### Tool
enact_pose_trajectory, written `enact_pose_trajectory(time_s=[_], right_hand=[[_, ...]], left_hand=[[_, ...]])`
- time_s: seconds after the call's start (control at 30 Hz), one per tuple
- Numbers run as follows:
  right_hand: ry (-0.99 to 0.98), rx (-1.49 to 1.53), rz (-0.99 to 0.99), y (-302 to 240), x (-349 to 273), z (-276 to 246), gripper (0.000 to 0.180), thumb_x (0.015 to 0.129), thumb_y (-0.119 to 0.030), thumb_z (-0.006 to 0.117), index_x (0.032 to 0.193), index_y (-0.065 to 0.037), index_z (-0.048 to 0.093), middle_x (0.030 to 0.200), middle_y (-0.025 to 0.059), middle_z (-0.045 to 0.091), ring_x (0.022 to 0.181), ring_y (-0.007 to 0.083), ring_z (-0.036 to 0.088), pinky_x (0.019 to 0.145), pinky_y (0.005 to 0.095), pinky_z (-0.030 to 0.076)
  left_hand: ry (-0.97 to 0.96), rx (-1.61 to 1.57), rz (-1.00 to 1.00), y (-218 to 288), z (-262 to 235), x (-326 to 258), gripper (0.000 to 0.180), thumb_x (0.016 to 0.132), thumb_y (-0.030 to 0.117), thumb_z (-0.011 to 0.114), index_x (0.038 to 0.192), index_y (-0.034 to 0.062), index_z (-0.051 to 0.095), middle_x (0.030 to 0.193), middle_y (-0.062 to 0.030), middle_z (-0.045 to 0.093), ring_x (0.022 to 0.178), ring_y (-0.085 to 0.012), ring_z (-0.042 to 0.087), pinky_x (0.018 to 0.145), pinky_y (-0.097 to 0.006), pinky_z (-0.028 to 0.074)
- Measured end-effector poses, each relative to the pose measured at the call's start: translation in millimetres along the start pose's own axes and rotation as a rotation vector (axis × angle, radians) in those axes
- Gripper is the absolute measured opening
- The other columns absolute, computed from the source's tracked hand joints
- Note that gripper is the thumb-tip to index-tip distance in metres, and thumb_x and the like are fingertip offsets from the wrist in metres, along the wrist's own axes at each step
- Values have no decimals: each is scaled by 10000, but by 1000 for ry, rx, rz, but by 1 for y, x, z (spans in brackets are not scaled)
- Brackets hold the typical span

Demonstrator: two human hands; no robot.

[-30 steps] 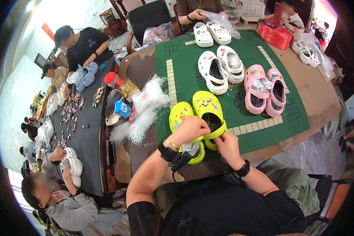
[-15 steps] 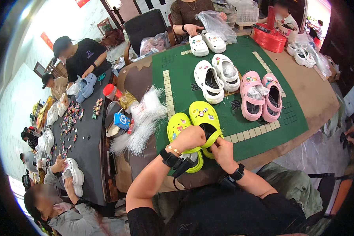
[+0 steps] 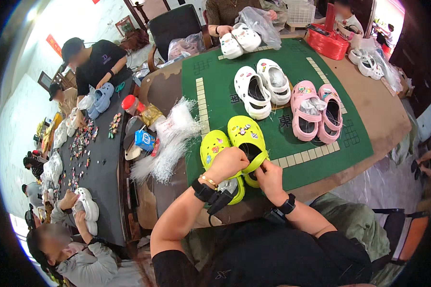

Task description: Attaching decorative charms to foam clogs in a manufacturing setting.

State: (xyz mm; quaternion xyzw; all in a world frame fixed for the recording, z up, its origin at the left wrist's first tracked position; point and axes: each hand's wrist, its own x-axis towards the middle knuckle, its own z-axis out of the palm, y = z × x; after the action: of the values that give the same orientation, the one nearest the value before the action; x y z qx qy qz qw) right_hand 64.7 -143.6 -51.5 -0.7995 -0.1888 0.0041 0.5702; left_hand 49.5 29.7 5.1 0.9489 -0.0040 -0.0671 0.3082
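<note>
Both forearms in from lower edge, bent inward, hands meeting close together. Left hand (image 3: 226, 164) curled in loose fist, knuckles up, bracelet and black strap on wrist. Right hand (image 3: 269, 180) just beside it, fingers pinched closed, black watch on wrist.

Clear plastic bag (image 3: 261, 21) sitting at far edge of the green mat, crumpled, partly covering a white clog pair. Another clear bag (image 3: 184, 45) with pinkish contents lying left of it, by the dark chair. Small blue carton (image 3: 143, 140) with white patches lying on the worktop's left edge, just beside a pile of clear plastic ties. Gold crinkled foil packet (image 3: 152, 115) sitting just above it, near a red-capped jar (image 3: 129, 104). Red rectangular sign (image 3: 53, 45) hanging on the pale wall at left; framed picture (image 3: 47, 79) hanging lower. Writing too small to tell.
</note>
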Motion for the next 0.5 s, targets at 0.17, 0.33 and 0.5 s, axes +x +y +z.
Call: enact_pose_trajectory(time_s=[0.17, 0.33, 0.5], right_hand=[[10, -19, -44, 7, -2, 3, 122, 831, -115, 676, 828, 0, 636, 694, 204, 623, 610, 372, 622, 540, 406, 478], [-15, -34, -76, 5, -1, 0, 121, 833, -117, 674, 828, -2, 638, 693, 203, 620, 610, 382, 617, 539, 415, 476], [0, -2, -45, 10, 1, 3, 122, 833, -109, 665, 816, 6, 631, 694, 209, 616, 613, 386, 613, 542, 416, 472]], left_hand=[[-94, 0, -58, 1, -4, 2, 197, 746, 225, 642, 804, 66, 743, 742, -153, 682, 693, -310, 665, 666, -401, 522], [-82, 68, -22, -4, 2, 4, 198, 741, 222, 642, 798, 59, 738, 734, -158, 677, 682, -312, 666, 661, -404, 524], [-66, -45, -42, -2, -2, 3, 196, 735, 220, 643, 799, 62, 740, 737, -160, 677, 691, -329, 663, 671, -409, 526]])
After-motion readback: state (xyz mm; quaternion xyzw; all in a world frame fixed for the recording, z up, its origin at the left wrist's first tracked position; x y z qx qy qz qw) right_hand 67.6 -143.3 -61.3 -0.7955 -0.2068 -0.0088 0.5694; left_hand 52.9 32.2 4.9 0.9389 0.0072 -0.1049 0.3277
